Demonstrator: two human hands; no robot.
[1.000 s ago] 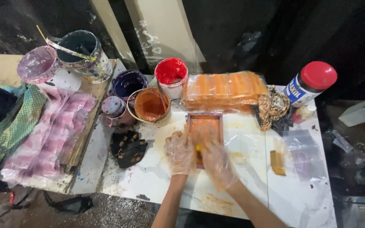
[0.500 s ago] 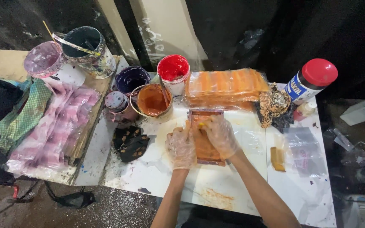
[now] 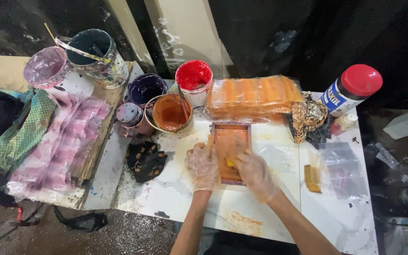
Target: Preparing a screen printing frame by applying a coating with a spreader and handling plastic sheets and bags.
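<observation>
A small orange tray (image 3: 231, 151) lies flat on the white desk (image 3: 260, 212). The left hand (image 3: 203, 164) holds its edge. The right hand (image 3: 253, 174) presses a little yellow thing (image 3: 230, 163) inside. Paint cups (image 3: 170, 112) stand close behind.

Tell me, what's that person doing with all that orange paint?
A person in thin clear gloves is working orange colour across a small framed screen on a paint-stained white table. The left hand steadies the frame's edge, while the right hand presses a small yellow-edged tool onto it. Behind it sit an orange paint pot, a red paint pot and a plastic-wrapped stack of orange sheets.
</observation>
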